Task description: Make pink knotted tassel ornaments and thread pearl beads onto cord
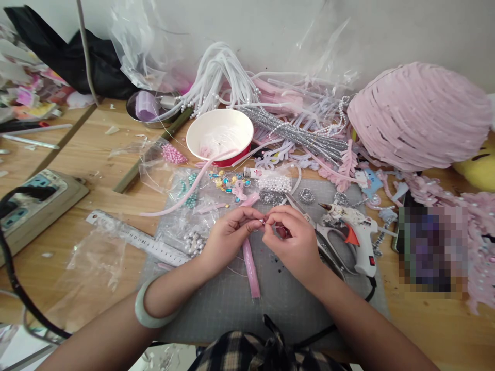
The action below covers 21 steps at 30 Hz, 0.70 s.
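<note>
My left hand (234, 232) and my right hand (292, 239) meet above the grey cutting mat (294, 314), fingertips almost touching. Both are closed in a pinch around something small and shiny, too tiny to name. A thin thread-like line shows faintly below my left hand. Under the hands a glossy pink strip (252, 270) lies on the mat. Silver-grey beads (194, 243) sit in clear plastic beside my left wrist. Scissors (328, 247) lie just right of my right hand, their blades partly hidden. A white glue gun (361, 237) rests beyond them.
A steel ruler (135, 238) and a power strip (36, 206) lie to the left. Behind the mat stand a white bowl (220, 123) and silver pipe cleaners (297, 134). A large pink bundle (417, 116) is at the back right. Pearl beads (274, 184) lie on the mat.
</note>
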Tool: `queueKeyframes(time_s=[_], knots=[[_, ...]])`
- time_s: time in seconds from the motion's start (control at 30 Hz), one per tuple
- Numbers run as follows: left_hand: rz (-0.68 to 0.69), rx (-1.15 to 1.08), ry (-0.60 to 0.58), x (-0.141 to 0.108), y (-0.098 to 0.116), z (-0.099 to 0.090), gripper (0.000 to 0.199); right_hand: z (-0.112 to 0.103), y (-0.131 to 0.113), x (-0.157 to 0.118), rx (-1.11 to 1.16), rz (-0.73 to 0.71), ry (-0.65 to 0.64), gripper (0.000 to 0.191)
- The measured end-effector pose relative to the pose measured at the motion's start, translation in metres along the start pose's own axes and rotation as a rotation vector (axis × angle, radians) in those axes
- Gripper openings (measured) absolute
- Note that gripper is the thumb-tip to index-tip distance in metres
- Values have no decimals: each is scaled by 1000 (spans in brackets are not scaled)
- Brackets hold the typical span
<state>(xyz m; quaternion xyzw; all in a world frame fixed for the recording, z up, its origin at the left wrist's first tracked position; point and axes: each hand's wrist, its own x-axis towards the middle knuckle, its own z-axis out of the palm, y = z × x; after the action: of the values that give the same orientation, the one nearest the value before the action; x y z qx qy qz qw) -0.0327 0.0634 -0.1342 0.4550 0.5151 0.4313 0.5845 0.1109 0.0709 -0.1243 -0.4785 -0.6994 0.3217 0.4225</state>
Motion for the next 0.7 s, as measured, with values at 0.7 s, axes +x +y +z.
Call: queueKeyframes(time_s=[0.7], knots=[[40, 53, -13, 1, -2, -1, 11, -1, 0, 0, 13, 33, -18, 13]])
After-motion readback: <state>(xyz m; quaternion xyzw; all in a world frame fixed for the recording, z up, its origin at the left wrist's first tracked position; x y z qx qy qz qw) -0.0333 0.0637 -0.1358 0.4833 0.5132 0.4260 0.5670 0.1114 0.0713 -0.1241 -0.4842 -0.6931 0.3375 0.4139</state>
